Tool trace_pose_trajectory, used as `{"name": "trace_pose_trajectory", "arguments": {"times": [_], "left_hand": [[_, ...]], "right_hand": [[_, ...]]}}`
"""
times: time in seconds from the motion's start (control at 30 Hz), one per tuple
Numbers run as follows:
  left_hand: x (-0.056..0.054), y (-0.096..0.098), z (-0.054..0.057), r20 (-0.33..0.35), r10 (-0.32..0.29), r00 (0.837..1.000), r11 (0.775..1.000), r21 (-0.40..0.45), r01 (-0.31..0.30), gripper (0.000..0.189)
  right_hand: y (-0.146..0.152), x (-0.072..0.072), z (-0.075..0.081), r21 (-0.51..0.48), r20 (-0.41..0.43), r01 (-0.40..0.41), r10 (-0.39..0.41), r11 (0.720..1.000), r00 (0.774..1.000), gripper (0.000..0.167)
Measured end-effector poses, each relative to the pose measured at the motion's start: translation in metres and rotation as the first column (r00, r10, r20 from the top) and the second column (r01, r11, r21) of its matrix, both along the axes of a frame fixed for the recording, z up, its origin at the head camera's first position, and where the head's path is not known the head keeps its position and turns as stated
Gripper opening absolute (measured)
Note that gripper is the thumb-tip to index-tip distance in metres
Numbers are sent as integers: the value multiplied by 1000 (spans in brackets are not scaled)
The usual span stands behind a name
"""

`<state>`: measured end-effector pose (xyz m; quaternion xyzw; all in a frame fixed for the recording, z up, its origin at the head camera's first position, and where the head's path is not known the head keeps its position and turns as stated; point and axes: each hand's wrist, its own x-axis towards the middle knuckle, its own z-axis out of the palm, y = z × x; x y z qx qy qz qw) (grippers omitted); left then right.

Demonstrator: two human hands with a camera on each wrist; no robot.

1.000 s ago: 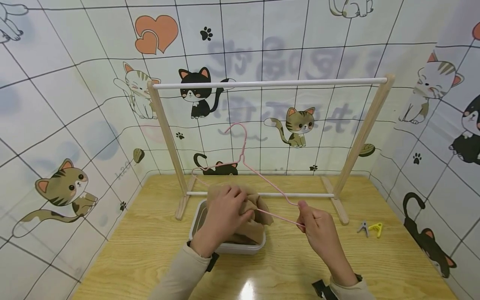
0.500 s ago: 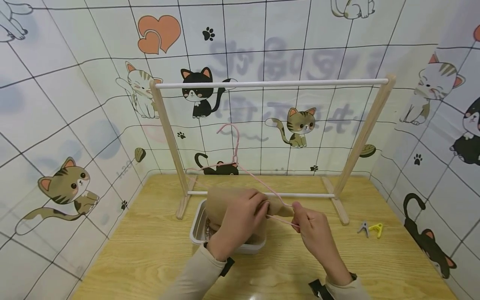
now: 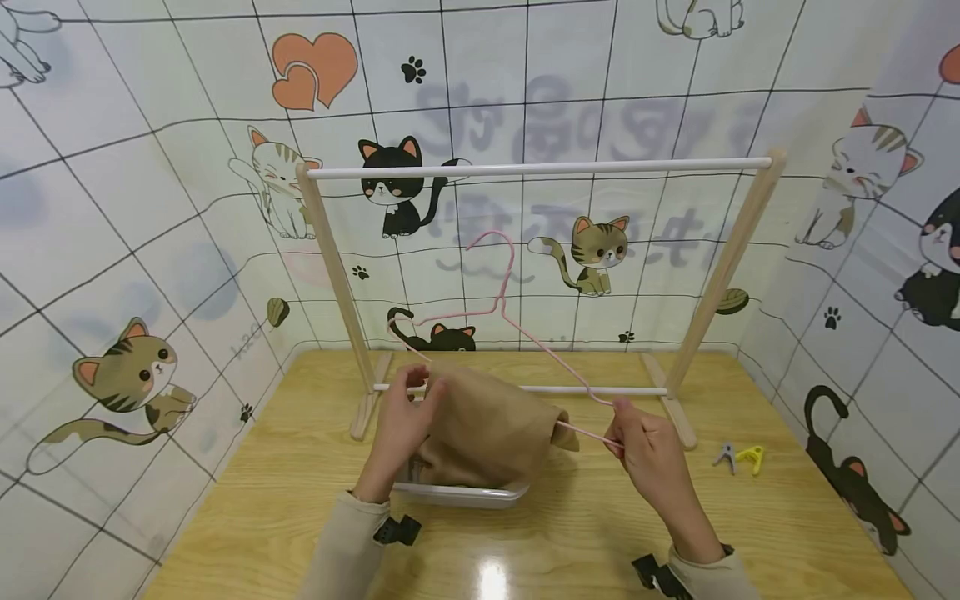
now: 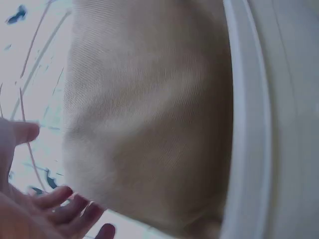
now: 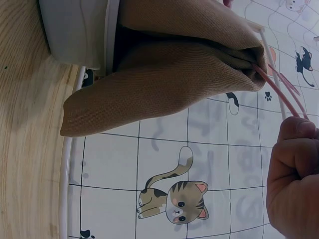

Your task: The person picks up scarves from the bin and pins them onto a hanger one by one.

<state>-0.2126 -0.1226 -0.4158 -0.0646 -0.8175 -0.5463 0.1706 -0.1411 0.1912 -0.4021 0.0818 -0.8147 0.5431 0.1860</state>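
A brown cloth (image 3: pixel 487 425) is draped over the lower bar of a pink wire clothes hanger (image 3: pixel 536 340), its lower part reaching down to a white plastic tub (image 3: pixel 468 497). My right hand (image 3: pixel 651 454) grips the hanger by its right corner, and the right wrist view shows the bar (image 5: pixel 279 89) coming out of the folded cloth. At the cloth's left edge, my left hand (image 3: pixel 397 429) has thumb and fingers spread apart. In the left wrist view its fingertips (image 4: pixel 62 191) are right at the cloth's edge, with nothing pinched. Most of the tub's inside is hidden under the cloth.
Behind the tub stands a rack with wooden legs (image 3: pixel 731 258) and a white top rail (image 3: pixel 540 168). A grey clothespin (image 3: pixel 726 456) and a yellow clothespin (image 3: pixel 752 457) lie on the wooden table (image 3: pixel 262 500) to the right. Cat-print sheeting (image 3: pixel 487 83) surrounds the table.
My left hand has spread the cloth along the bar, then let go and moved left to its left edge. The hanger has shifted right and up slightly, still in my right hand.
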Motion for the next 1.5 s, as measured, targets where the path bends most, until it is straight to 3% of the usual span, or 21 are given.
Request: {"name": "trace_pose_trajectory", "arguments": {"times": [0.07, 0.17, 0.27, 0.37, 0.4, 0.47, 0.57, 0.63, 0.73, 0.87, 0.93, 1.07, 1.1, 1.2, 1.3, 1.37, 1.43, 1.5], "left_hand": [[-5, -5, -4, 130, -85, 988, 996, 43, 80, 54], [-11, -9, -9, 245, -191, 951, 980, 107, 170, 56], [-14, -14, -13, 306, -266, 914, 960, 167, 224, 46], [-15, -17, -11, 323, -334, 885, 936, 225, 271, 36], [-14, -18, -9, 307, -332, 892, 938, 206, 278, 36], [-13, -19, -5, 251, -296, 922, 954, 125, 272, 41], [-11, -19, 2, 123, -206, 971, 977, -33, 212, 52], [-10, -19, 7, 65, -166, 984, 981, -89, 172, 54], [-9, -19, 9, 82, -182, 980, 982, -40, 186, 55], [-12, -18, 9, 165, -233, 958, 966, 152, 209, 54], [-14, -16, 10, 185, -276, 943, 936, 276, 219, 50], [-17, -12, 14, 195, -354, 915, 836, 504, 217, 41], [-17, -12, 15, 186, -360, 914, 817, 536, 213, 41], [-18, -11, 18, 173, -332, 927, 801, 571, 181, 37], [-20, -11, 20, 151, -312, 938, 801, 573, 174, 31], [-23, -12, 21, 118, -291, 950, 820, 541, 184, 29], [-25, -13, 21, 67, -220, 973, 890, 422, 172, 28], [-27, -14, 21, 6, -101, 995, 972, 215, 98, 29]], "right_hand": [[1, -1, 0, 1, -7, 7, -7, 1000, 1000, 61], [2, -2, 0, 6, -14, 20, -20, 1000, 1000, 61], [3, -3, 1, 11, 5, 34, -34, 999, 999, 62], [4, -5, 1, 15, 33, 45, -45, 999, 998, 63], [4, -5, 0, 12, 39, 43, -44, 999, 998, 63], [4, -6, 0, 10, 50, 36, -36, 999, 998, 63], [3, -7, 0, 15, 52, 24, -25, 1000, 998, 62], [3, -8, 0, 22, 48, 19, -20, 1000, 999, 62], [3, -8, 0, 39, 27, 12, -13, 999, 1000, 61], [4, -8, -1, 46, 1, -31, 30, 998, 1000, 60], [4, -9, -1, 52, -16, -56, 57, 997, 998, 60], [4, -9, -3, 60, -34, -81, 83, 995, 996, 59], [4, -9, -3, 63, -36, -86, 88, 994, 995, 59], [4, -8, -3, 64, -23, -104, 106, 992, 994, 60], [5, -7, -2, 60, -8, -131, 132, 990, 991, 61], [5, -6, -1, 48, -5, -143, 143, 989, 990, 61], [5, -6, -1, 34, -15, -147, 147, 989, 989, 60], [6, -5, 0, 24, -28, -149, 150, 989, 988, 60]]}}
